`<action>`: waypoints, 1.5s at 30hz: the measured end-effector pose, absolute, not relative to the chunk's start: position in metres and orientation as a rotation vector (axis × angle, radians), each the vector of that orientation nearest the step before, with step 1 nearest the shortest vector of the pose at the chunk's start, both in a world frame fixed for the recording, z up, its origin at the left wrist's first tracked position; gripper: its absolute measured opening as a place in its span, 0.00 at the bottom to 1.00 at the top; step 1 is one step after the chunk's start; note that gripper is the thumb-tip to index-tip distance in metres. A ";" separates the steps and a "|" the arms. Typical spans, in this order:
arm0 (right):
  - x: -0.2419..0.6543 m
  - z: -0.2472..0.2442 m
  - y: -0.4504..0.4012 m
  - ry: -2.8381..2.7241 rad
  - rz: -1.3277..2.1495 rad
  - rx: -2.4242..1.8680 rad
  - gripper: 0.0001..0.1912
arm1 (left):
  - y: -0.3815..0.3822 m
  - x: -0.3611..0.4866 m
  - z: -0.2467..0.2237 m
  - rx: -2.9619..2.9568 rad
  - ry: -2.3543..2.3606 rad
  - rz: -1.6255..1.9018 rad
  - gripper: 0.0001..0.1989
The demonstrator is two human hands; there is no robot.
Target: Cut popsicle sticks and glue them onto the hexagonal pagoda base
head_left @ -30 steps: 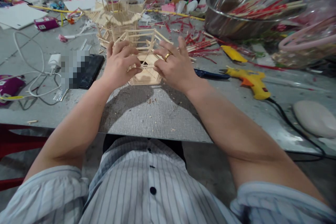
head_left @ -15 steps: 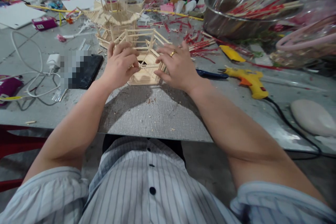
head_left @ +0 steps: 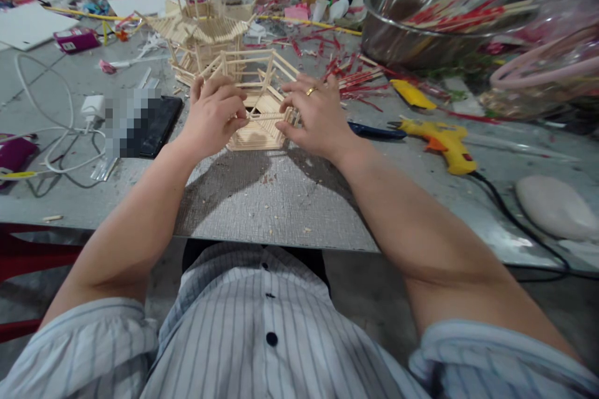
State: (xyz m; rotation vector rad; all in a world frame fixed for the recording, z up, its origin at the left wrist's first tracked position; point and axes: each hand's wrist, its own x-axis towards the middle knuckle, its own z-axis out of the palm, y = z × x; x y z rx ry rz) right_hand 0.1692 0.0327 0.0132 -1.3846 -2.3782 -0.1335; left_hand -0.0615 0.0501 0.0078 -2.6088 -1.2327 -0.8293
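A small many-sided frame of pale wooden sticks (head_left: 259,139) stands on the table in front of me, with upright posts and rails around its rim. My left hand (head_left: 216,111) is at its left side, thumb and fingers pinched at one end of a thin wooden stick (head_left: 264,116) lying along the front rail. At the other end of that stick, my right hand (head_left: 314,113), with a gold ring, has its thumb and bent fingers closed at the right corner. The fingers partly cover both ends of the stick. Behind the frame rises a tiered stick pagoda (head_left: 201,28).
To the right lie a yellow glue gun (head_left: 447,143) with a black cord, dark-blue-handled pliers (head_left: 377,131) and a metal basin (head_left: 397,43) of sticks. Red scraps (head_left: 346,72) litter the back. At left are a phone (head_left: 161,124) and a white charger (head_left: 93,107) with cable.
Very little differs. My right hand's fingers have shifted slightly at the frame's right corner, while my left hand keeps its pinch. The view has moved a touch.
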 end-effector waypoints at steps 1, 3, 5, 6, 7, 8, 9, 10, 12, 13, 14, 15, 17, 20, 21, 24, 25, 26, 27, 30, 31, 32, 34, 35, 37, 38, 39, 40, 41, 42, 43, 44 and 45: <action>0.169 0.013 0.033 -2.382 -0.131 -1.382 0.17 | 0.050 -0.062 0.008 -2.613 -1.230 -0.831 0.06; 0.169 0.013 0.035 -2.398 -0.115 -1.367 0.16 | 0.051 -0.062 0.007 -2.620 -1.223 -0.845 0.07; 0.169 0.012 0.037 -2.403 -0.093 -1.345 0.16 | 0.053 -0.063 0.007 -2.629 -1.218 -0.855 0.07; 0.169 0.011 0.038 -2.402 -0.084 -1.334 0.16 | 0.054 -0.063 0.006 -2.632 -1.220 -0.855 0.07; 0.169 0.010 0.039 -2.401 -0.077 -1.325 0.16 | 0.054 -0.063 0.006 -2.636 -1.223 -0.847 0.07; 0.169 0.010 0.040 -2.401 -0.072 -1.319 0.16 | 0.055 -0.063 0.006 -2.638 -1.228 -0.837 0.07; 0.170 0.009 0.040 -2.403 -0.071 -1.317 0.15 | 0.055 -0.063 0.006 -2.637 -1.233 -0.826 0.07; 0.170 0.009 0.040 -2.405 -0.073 -1.320 0.15 | 0.055 -0.063 0.006 -2.632 -1.240 -0.816 0.07; 0.170 0.008 0.040 -2.408 -0.083 -1.336 0.15 | 0.053 -0.062 0.006 -2.617 -1.248 -0.810 0.07; 0.171 0.008 0.041 -2.407 -0.090 -1.341 0.14 | 0.052 -0.062 0.007 -2.611 -1.248 -0.813 0.06; 0.171 0.007 0.041 -2.403 -0.096 -1.339 0.14 | 0.050 -0.061 0.008 -2.606 -1.250 -0.819 0.06; 0.172 0.006 0.042 -2.398 -0.097 -1.328 0.14 | 0.048 -0.060 0.010 -2.606 -1.254 -0.819 0.06; 0.175 0.003 0.045 -2.387 -0.085 -1.276 0.14 | 0.044 -0.059 0.014 -2.620 -1.273 -0.799 0.06; 0.179 0.000 0.051 -2.378 -0.039 -1.191 0.15 | 0.041 -0.058 0.017 -2.637 -1.307 -0.772 0.06; 0.180 0.000 0.052 -2.378 -0.023 -1.175 0.15 | 0.041 -0.058 0.017 -2.636 -1.311 -0.777 0.06; 0.181 0.000 0.053 -2.372 0.007 -1.167 0.15 | 0.043 -0.058 0.016 -2.632 -1.296 -0.807 0.07; 0.180 0.000 0.053 -2.368 0.010 -1.172 0.15 | 0.044 -0.058 0.016 -2.635 -1.287 -0.810 0.07; 0.180 0.000 0.054 -2.362 0.011 -1.176 0.14 | 0.045 -0.058 0.015 -2.639 -1.282 -0.811 0.08; 0.179 0.000 0.054 -2.355 0.009 -1.180 0.14 | 0.045 -0.059 0.015 -2.641 -1.281 -0.806 0.07; 0.179 -0.002 0.055 -2.340 -0.003 -1.171 0.14 | 0.047 -0.059 0.015 -2.653 -1.286 -0.784 0.07; 0.179 -0.002 0.055 -2.336 -0.007 -1.161 0.14 | 0.047 -0.059 0.014 -2.655 -1.278 -0.788 0.07; 0.179 -0.003 0.056 -2.334 -0.011 -1.151 0.14 | 0.048 -0.059 0.014 -2.658 -1.264 -0.796 0.06; 0.179 -0.004 0.056 -2.333 -0.019 -1.141 0.15 | 0.048 -0.059 0.014 -2.661 -1.244 -0.808 0.06; 0.179 -0.004 0.056 -2.333 -0.026 -1.143 0.15 | 0.047 -0.059 0.013 -2.657 -1.247 -0.808 0.06; 0.179 -0.003 0.056 -2.335 -0.040 -1.160 0.14 | 0.046 -0.059 0.013 -2.636 -1.270 -0.803 0.06; 0.179 -0.003 0.056 -2.338 -0.046 -1.169 0.14 | 0.046 -0.060 0.013 -2.624 -1.277 -0.805 0.06; 0.179 -0.003 0.055 -2.340 -0.048 -1.176 0.14 | 0.045 -0.060 0.013 -2.614 -1.279 -0.809 0.06; 0.179 -0.003 0.055 -2.343 -0.048 -1.180 0.14 | 0.045 -0.060 0.013 -2.609 -1.277 -0.810 0.05; 0.179 -0.003 0.055 -2.347 -0.046 -1.182 0.14 | 0.044 -0.060 0.013 -2.610 -1.275 -0.807 0.05; 0.179 -0.002 0.055 -2.352 -0.044 -1.181 0.14 | 0.044 -0.061 0.014 -2.614 -1.273 -0.799 0.05; 0.179 -0.002 0.055 -2.356 -0.043 -1.179 0.14 | 0.043 -0.061 0.014 -2.617 -1.274 -0.794 0.05; 0.179 -0.003 0.055 -2.359 -0.043 -1.174 0.14 | 0.043 -0.061 0.014 -2.620 -1.276 -0.790 0.05; 0.180 -0.003 0.055 -2.360 -0.042 -1.168 0.14 | 0.043 -0.061 0.015 -2.624 -1.276 -0.790 0.05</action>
